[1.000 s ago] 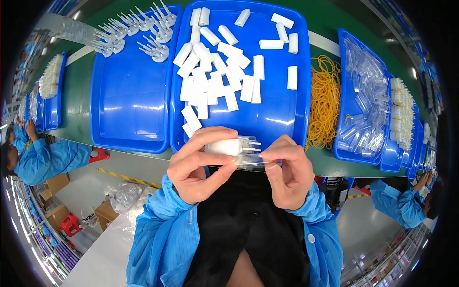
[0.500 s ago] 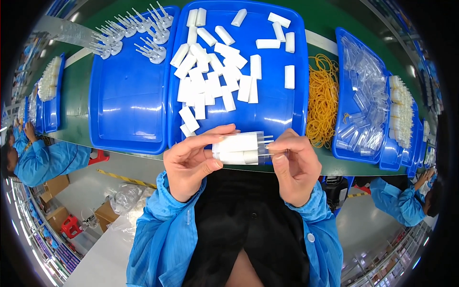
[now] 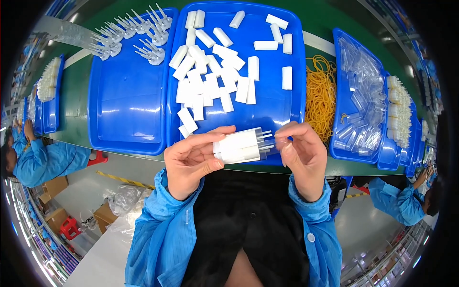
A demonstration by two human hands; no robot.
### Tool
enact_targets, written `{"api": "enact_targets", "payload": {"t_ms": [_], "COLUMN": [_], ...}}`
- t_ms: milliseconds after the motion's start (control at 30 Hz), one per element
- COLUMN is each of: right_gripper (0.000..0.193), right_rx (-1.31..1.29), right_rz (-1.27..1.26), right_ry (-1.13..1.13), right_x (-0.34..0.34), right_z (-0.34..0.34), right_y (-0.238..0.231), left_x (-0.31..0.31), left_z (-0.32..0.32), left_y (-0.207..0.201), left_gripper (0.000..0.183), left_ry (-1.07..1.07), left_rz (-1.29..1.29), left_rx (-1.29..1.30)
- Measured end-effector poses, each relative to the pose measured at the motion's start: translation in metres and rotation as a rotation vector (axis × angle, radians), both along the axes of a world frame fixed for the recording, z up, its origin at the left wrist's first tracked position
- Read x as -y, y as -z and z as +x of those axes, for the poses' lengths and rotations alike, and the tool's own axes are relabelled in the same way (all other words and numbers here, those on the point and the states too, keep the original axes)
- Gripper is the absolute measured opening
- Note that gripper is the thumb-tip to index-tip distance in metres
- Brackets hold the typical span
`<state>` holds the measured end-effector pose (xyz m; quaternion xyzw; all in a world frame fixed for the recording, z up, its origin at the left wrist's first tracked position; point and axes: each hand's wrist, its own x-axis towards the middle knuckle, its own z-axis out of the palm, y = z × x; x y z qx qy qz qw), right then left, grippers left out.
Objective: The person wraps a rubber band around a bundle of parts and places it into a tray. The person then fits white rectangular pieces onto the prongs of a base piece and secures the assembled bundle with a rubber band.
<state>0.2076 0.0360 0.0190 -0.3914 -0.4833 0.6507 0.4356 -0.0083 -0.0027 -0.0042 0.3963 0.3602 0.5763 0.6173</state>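
My left hand (image 3: 193, 162) grips a bundle of white blocks (image 3: 236, 146) between thumb and fingers, just in front of the large blue tray. A clear plastic sleeve (image 3: 260, 138) wraps the blocks. Thin white rods (image 3: 267, 135) stick out of its right end. My right hand (image 3: 306, 155) is beside that end, with thumb and fingertips curled close together. Something clear shows at these fingertips, but I cannot make out what it is. More white blocks (image 3: 210, 86) lie loose in the large blue tray (image 3: 267, 107) beyond my hands.
On the left, a blue tray (image 3: 129, 105) holds white rods on round bases (image 3: 153, 55) at its far end. Yellow rubber bands (image 3: 320, 98) lie right of the large tray, beside a tray of clear plastic sleeves (image 3: 361, 100). People in blue sleeves (image 3: 48, 162) sit on both sides.
My right fingertips have come off the rods and shifted slightly right. The bundle has tilted, its right end a little higher, and the blocks sit more evenly in the sleeve.
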Motion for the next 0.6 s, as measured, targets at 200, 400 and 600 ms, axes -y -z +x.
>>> {"api": "enact_targets", "payload": {"t_ms": [200, 400, 600], "right_gripper": [0.014, 0.015, 0.017], "right_rx": [-0.030, -0.073, 0.016], "right_rz": [0.004, 0.006, 0.147], "right_ry": [-0.102, -0.126, -0.185], "right_x": [-0.009, -0.009, -0.009], "right_z": [0.009, 0.010, 0.012], "right_y": [0.005, 0.006, 0.014], "left_x": [0.001, 0.001, 0.000], "left_z": [-0.002, -0.001, 0.001], "left_y": [-0.003, -0.004, -0.001], "left_gripper": [0.038, 0.038, 0.039], "left_ry": [0.030, 0.041, 0.083], "left_rz": [-0.013, -0.025, -0.048], "left_rx": [0.022, 0.000, 0.018]}}
